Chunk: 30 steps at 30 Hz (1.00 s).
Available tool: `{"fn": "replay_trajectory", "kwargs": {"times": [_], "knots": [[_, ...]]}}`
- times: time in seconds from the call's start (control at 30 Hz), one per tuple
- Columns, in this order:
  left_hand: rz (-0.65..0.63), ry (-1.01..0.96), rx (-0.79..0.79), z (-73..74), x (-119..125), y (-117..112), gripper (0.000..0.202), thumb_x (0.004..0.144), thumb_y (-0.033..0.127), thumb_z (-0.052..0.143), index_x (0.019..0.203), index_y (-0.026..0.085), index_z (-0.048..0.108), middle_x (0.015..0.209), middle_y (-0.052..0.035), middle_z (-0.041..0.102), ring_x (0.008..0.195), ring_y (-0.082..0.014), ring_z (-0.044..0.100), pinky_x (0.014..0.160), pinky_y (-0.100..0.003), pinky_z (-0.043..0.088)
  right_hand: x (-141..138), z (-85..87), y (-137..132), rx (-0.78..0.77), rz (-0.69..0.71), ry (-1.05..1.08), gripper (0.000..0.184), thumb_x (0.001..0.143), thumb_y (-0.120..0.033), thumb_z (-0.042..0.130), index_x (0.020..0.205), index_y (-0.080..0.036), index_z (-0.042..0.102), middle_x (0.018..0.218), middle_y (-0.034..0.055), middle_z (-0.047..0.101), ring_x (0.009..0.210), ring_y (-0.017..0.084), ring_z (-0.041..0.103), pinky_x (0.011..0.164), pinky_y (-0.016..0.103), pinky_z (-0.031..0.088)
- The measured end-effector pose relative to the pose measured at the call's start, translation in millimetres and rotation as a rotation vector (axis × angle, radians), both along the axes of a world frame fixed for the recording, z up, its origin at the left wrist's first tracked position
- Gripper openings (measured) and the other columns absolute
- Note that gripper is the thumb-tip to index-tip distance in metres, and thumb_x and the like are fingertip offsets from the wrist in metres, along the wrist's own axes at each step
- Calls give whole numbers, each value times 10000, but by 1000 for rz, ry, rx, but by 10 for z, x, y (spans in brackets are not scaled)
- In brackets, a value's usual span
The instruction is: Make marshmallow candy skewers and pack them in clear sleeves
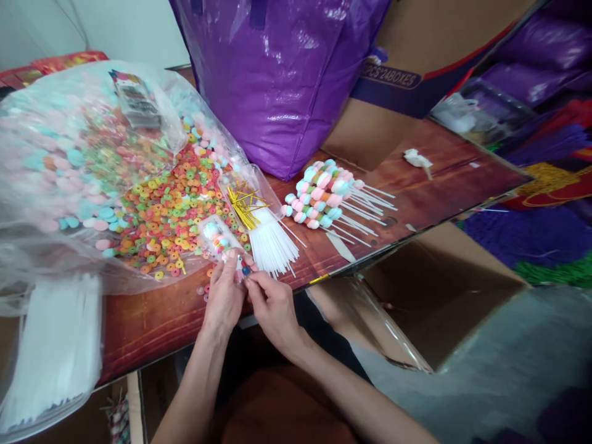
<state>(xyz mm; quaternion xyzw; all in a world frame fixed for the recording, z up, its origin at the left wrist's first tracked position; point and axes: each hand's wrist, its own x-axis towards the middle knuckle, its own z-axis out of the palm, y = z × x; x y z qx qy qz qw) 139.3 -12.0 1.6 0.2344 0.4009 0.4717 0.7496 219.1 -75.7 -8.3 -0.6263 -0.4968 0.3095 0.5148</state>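
Note:
My left hand [225, 295] and my right hand [272, 302] meet at the near edge of the wooden table [152, 320]. Both pinch the lower end of a small clear packet [220, 240] that holds a candy skewer. Their fingers are closed on it. Just to the right lies a bundle of white sticks [274, 246] with gold twist ties [244, 203] on top. Further right is a pile of finished marshmallow skewers [324, 194] with their sticks pointing right.
A big clear bag of coloured ring candies [161, 209] and pastel sweets [50, 166] fills the left of the table. A purple bag [282, 80] stands behind. An open cardboard box [430, 296] sits below the table's right edge. White sticks in plastic [50, 351] lie bottom left.

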Motion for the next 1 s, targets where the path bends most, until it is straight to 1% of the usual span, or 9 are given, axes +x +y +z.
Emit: {"fn": "replay_trajectory", "kwargs": {"times": [0.2, 0.33, 0.43, 0.57, 0.73, 0.8, 0.9, 0.97, 1.0], "knots": [[-28, -20, 52, 33, -54, 6, 253, 786, 397, 767, 879, 186, 663, 827, -23, 669, 735, -151, 637, 665, -273, 531, 150, 65, -64, -170, 140, 170, 265, 936, -293, 508, 699, -194, 574, 605, -33, 544, 567, 110, 501, 577, 222, 411], [-25, 9, 36, 10, 5, -70, 257, 791, 404, 751, 871, 166, 695, 787, -31, 690, 707, -157, 648, 647, -269, 533, 107, 35, -3, -133, 92, 276, 261, 912, -318, 524, 686, -193, 558, 592, -30, 529, 559, 116, 490, 561, 230, 410], [45, 85, 50, 14, 25, -117, 281, 796, 416, 737, 878, 148, 721, 803, -58, 731, 760, -183, 684, 720, -293, 545, 25, 9, 68, -108, 76, 367, 259, 900, -321, 541, 676, -192, 552, 589, -31, 522, 555, 114, 479, 558, 233, 414], [42, 153, 71, 47, -4, -136, 287, 796, 409, 730, 895, 140, 745, 852, -86, 763, 884, -221, 703, 835, -323, 536, -32, 11, 110, -112, 99, 450, 271, 898, -327, 546, 662, -196, 525, 595, -37, 509, 560, 109, 461, 542, 228, 401], [108, 132, 34, 8, -47, -144, 247, 810, 384, 713, 916, 166, 761, 896, -63, 769, 849, -194, 700, 776, -278, 542, -39, 34, 171, -178, 174, 503, 268, 896, -401, 576, 714, -208, 541, 609, -46, 498, 527, 98, 424, 479, 219, 343], [101, 138, 54, 6, -65, -151, 243, 825, 382, 706, 941, 175, 759, 896, -56, 763, 781, -174, 686, 725, -268, 545, -75, 56, 227, -193, 150, 607, 313, 873, -456, 612, 697, -211, 527, 569, -58, 465, 490, 89, 387, 449, 218, 303], [48, 113, 65, 59, -140, -136, 290, 819, 402, 715, 996, 174, 743, 865, -54, 743, 678, -156, 644, 672, -285, 552, -157, 103, 311, -225, 124, 895, 429, 828, -540, 646, 615, -212, 469, 459, -93, 358, 406, 61, 256, 409, 219, 210], [-1, 16, 51, 109, -230, -104, 348, 823, 438, 705, 1037, 163, 729, 854, -64, 719, 687, -170, 632, 674, -316, 561, -181, 140, 346, -264, 183, 1028, 424, 811, -543, 659, 618, -206, 490, 413, -115, 309, 378, 48, 182, 403, 217, 171], [-15, -38, 53, 130, -280, -83, 365, 823, 447, 707, 1048, 160, 722, 844, -64, 702, 699, -178, 627, 676, -328, 564, -173, 160, 358, -286, 240, 1028, 405, 819, -532, 651, 632, -199, 518, 404, -116, 311, 373, 47, 178, 405, 215, 169]]}}
